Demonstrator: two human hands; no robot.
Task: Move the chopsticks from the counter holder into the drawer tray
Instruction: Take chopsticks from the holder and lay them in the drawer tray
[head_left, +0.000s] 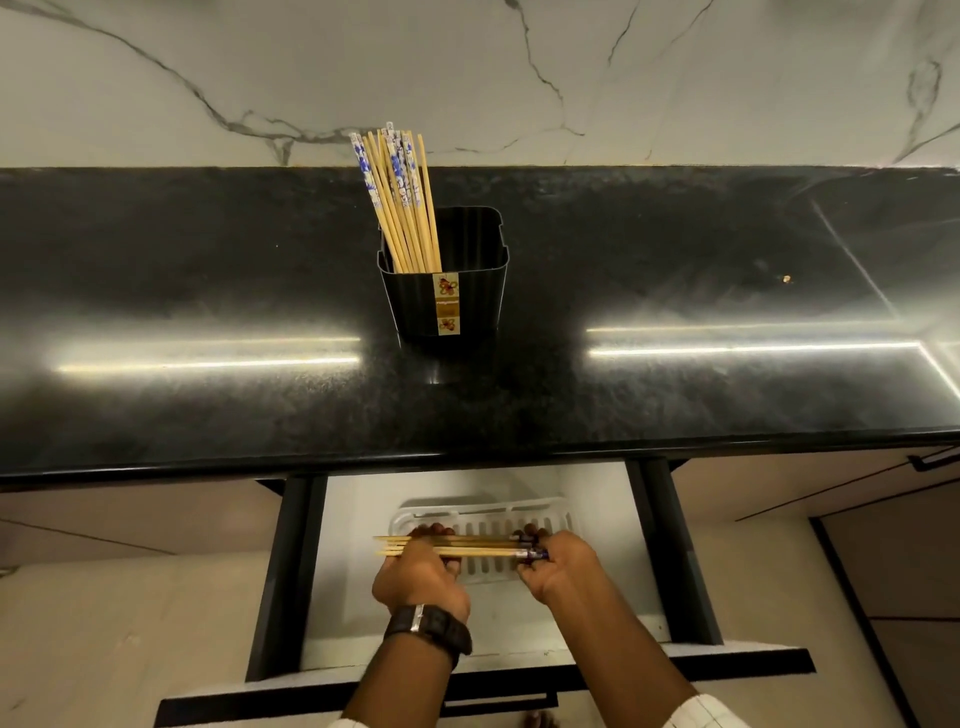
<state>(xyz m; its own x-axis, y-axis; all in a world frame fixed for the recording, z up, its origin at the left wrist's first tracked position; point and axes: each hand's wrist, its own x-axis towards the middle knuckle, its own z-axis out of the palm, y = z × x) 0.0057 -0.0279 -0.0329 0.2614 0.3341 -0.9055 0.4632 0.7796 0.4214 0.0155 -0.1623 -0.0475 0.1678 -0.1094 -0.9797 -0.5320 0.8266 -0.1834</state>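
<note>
Chopsticks in hand (460, 546): small bundle held level over the white tray (558, 512).
Left hand (418, 574): closed round the plain ends; watch (431, 626) on wrist.
Right hand (558, 564): pinching the patterned ends.
Drawer (652, 566): pulled open below the black counter (208, 260).
Holder (470, 291): black, upright on the counter, well apart from the hands.
Remaining chopsticks (400, 202): leaning left inside the holder.
</note>
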